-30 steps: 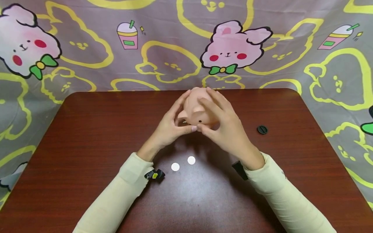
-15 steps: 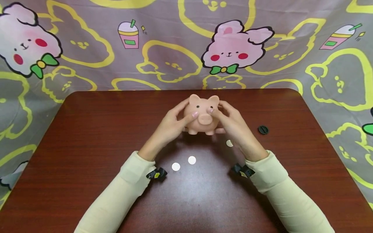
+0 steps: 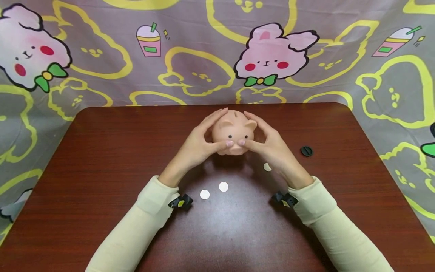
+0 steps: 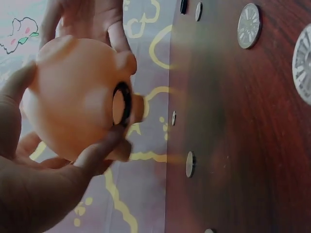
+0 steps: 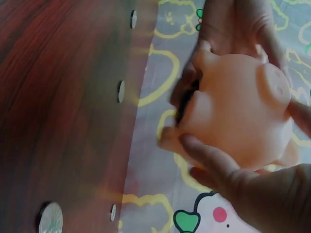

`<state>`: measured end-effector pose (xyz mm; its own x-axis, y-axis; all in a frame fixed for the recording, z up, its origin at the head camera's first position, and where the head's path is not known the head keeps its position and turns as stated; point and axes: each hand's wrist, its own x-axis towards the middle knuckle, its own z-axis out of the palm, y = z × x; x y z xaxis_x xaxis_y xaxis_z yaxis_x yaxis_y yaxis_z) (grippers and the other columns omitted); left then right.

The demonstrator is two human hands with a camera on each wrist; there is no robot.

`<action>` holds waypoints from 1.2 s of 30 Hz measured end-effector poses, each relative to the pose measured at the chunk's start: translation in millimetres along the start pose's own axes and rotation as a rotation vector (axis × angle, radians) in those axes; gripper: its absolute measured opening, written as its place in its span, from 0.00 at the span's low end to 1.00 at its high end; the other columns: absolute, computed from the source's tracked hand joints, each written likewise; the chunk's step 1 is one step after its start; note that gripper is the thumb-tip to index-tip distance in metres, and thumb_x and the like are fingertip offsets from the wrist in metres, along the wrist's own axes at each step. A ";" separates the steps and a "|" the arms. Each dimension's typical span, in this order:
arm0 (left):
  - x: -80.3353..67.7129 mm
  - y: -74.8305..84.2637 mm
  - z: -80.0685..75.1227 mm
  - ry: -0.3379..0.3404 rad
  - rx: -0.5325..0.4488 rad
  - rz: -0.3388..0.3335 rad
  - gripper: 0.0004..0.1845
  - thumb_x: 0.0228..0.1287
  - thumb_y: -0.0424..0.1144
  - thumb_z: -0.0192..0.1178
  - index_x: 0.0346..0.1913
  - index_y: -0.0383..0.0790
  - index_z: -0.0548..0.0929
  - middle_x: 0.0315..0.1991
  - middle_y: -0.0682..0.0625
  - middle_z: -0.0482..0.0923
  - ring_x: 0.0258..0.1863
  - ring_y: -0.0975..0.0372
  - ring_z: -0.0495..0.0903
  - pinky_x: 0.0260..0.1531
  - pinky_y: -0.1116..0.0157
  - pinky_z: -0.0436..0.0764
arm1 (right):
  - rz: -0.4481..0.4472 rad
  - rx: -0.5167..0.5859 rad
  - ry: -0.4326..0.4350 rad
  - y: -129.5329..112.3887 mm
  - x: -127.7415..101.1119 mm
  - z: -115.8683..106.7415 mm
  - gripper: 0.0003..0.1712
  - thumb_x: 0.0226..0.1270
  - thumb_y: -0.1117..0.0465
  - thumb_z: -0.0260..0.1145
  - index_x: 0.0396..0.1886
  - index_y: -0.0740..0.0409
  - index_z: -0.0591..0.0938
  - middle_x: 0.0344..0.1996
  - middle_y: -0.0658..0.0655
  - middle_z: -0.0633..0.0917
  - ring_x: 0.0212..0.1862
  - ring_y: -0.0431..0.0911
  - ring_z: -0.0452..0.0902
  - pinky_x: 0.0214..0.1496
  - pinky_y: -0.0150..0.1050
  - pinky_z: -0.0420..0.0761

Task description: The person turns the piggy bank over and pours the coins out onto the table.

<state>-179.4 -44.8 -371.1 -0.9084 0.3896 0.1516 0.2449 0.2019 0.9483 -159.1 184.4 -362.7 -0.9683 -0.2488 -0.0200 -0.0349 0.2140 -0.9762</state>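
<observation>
While both hands [image 3: 238, 149] clasp the piggy bank [image 3: 233, 132] mid-table, coins [image 3: 214, 190] nearer, edges far.

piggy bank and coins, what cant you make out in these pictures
- Head view: the pig's underside is turned away, and both hands cover its flanks.
- Head view: one coin is half hidden by the right hand; the faces of the other two are too small to read.
- Left wrist view: the hole is dark, so whether coins remain inside cannot be told.
- Right wrist view: the hole is hidden by fingers.
</observation>
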 end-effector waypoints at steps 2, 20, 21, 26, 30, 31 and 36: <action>-0.2 1.2 0.2 -0.005 -0.039 0.025 0.52 0.58 0.35 0.79 0.81 0.64 0.63 0.82 0.62 0.58 0.75 0.63 0.66 0.66 0.56 0.80 | -0.084 -0.031 -0.007 1.5 -1.7 -0.5 0.48 0.68 0.68 0.73 0.83 0.41 0.63 0.78 0.51 0.68 0.69 0.48 0.72 0.58 0.26 0.81; -8.4 4.8 1.2 0.043 0.409 0.573 0.48 0.52 0.31 0.80 0.76 0.48 0.68 0.83 0.43 0.53 0.83 0.52 0.56 0.75 0.55 0.71 | -0.900 -0.593 0.173 19.7 -14.5 0.9 0.62 0.50 0.75 0.82 0.82 0.38 0.65 0.82 0.66 0.57 0.80 0.62 0.60 0.79 0.41 0.67; -8.6 5.1 1.3 0.044 0.411 0.576 0.48 0.52 0.31 0.80 0.76 0.48 0.68 0.83 0.43 0.54 0.83 0.53 0.56 0.75 0.55 0.71 | -0.903 -0.599 0.177 19.7 -14.7 0.9 0.61 0.50 0.75 0.82 0.81 0.39 0.66 0.82 0.66 0.57 0.80 0.62 0.60 0.79 0.41 0.68; -8.1 3.9 2.2 0.038 0.401 0.578 0.48 0.52 0.30 0.79 0.76 0.49 0.67 0.83 0.43 0.54 0.83 0.53 0.56 0.75 0.55 0.71 | -0.898 -0.604 0.178 19.5 -15.7 0.5 0.59 0.51 0.74 0.82 0.81 0.40 0.66 0.82 0.66 0.57 0.80 0.62 0.61 0.79 0.42 0.68; -7.2 1.0 1.9 0.020 0.355 0.551 0.50 0.52 0.31 0.81 0.77 0.49 0.66 0.84 0.44 0.53 0.83 0.53 0.56 0.76 0.53 0.70 | -0.885 -0.587 0.163 19.2 -16.3 0.1 0.59 0.51 0.72 0.83 0.81 0.41 0.68 0.82 0.65 0.58 0.80 0.61 0.61 0.79 0.40 0.68; -7.1 0.4 1.8 0.005 0.317 0.530 0.51 0.52 0.31 0.81 0.78 0.47 0.66 0.84 0.45 0.53 0.83 0.53 0.56 0.74 0.54 0.72 | -0.878 -0.579 0.157 18.8 -16.5 -0.1 0.58 0.50 0.72 0.83 0.80 0.41 0.68 0.82 0.65 0.58 0.80 0.61 0.61 0.79 0.40 0.67; -9.0 0.1 1.5 -0.084 0.015 0.359 0.54 0.51 0.24 0.79 0.81 0.41 0.63 0.84 0.49 0.52 0.80 0.56 0.63 0.70 0.58 0.76 | -0.792 -0.497 0.128 15.2 -17.8 -2.8 0.53 0.54 0.65 0.84 0.79 0.45 0.70 0.82 0.63 0.61 0.80 0.58 0.61 0.80 0.43 0.67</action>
<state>-170.6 -46.9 -372.8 -0.7328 0.5100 0.4504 0.5488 0.0517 0.8344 -143.1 194.8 -376.6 -0.6364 -0.3949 0.6626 -0.7672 0.4129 -0.4908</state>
